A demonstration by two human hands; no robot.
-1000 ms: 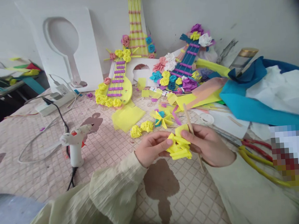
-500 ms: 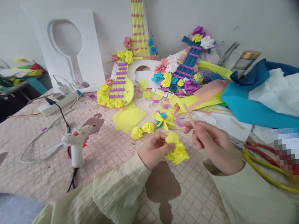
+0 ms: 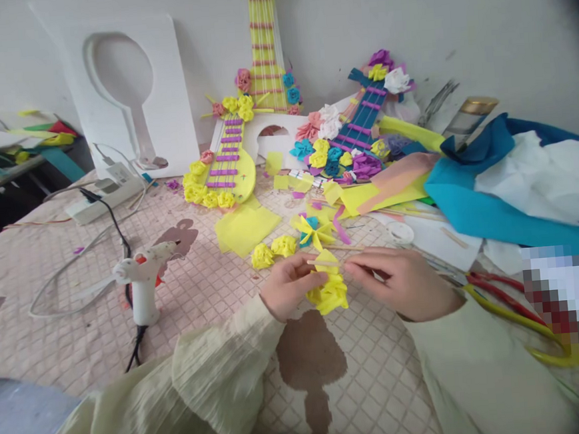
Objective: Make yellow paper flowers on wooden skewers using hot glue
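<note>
Low over the table, my left hand pinches a crumpled yellow paper flower between thumb and fingers. A flat yellow petal sticks up from its top. My right hand, just right of the flower, grips a thin pale stick. The stick lies nearly level across the upright petal, its tip by my left fingers. Behind my hands, two yellow paper flowers rest on the cloth, and a yellow and teal star-shaped piece sits beside them. Flat yellow paper squares lie further back.
A white glue gun stands at left, with cables and a power strip behind. Decorated paper guitars and a white cut-out board stand near the wall. Teal paper and red-and-yellow-handled scissors lie right.
My right hand has turned and lowered the stick from upright to nearly level, bringing it across the petal. My left hand still holds the flower. The whole view has shifted slightly.
</note>
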